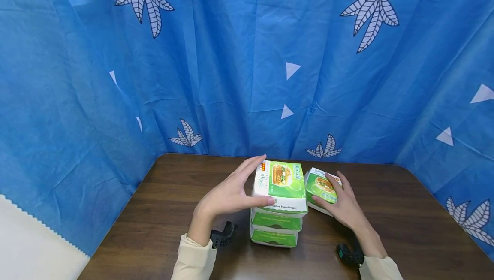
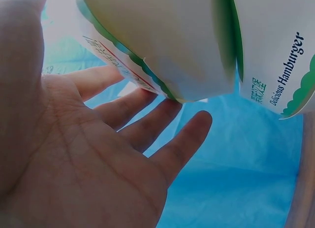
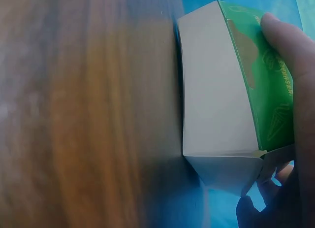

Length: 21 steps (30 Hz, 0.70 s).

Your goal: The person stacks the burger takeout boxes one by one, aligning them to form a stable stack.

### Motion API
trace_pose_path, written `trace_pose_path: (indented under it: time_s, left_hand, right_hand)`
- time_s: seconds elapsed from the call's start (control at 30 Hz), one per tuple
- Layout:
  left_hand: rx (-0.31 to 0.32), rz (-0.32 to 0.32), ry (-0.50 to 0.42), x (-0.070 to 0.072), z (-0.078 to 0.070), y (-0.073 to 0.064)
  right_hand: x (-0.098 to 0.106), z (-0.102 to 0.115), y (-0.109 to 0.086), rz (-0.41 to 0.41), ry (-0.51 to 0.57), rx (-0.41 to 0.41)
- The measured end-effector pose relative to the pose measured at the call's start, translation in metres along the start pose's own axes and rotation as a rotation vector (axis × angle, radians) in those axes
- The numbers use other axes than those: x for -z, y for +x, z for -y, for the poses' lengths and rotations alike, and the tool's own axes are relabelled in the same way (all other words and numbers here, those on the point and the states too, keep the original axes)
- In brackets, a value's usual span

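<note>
Three green-and-white hamburger boxes stand in a stack near the middle of the table. My left hand (image 1: pixel 227 195) holds the top hamburger box (image 1: pixel 290 190), thumb along its front edge and fingers at the far side. Under it sit the middle box (image 1: pixel 275 221) and the bottom box (image 1: pixel 273 238). In the left wrist view the fingertips (image 2: pixel 199 122) are against a box's printed wall. Just right of the stack, my right hand (image 1: pixel 349 207) grips another hamburger box (image 1: pixel 321 192), turned at an angle. The right wrist view shows this box's plain white side (image 3: pixel 216 85) close to the tabletop.
The dark wooden table (image 1: pixel 170 185) has rounded far corners. Behind it and at both sides hangs a blue curtain (image 1: pixel 231 57) with leaf prints. Black bands (image 1: pixel 224 235) circle both wrists. A white surface (image 1: pixel 31 237) shows at the lower left.
</note>
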State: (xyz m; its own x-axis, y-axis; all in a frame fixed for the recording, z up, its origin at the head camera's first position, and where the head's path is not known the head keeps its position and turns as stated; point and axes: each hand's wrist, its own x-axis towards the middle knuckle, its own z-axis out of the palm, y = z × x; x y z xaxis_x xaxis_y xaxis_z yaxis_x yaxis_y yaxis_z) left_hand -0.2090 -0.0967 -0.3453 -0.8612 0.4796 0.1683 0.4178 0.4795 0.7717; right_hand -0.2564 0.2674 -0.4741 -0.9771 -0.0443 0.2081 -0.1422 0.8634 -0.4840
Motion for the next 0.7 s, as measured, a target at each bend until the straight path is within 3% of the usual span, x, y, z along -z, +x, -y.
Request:
trace_pose_path:
  time_s: [0.7]
  left_hand:
    - [0.009,0.0,0.001,-0.0013,-0.0008,-0.0014]
  right_hand:
    - [0.003,0.0044,-0.003,-0.103,0.007,0.01]
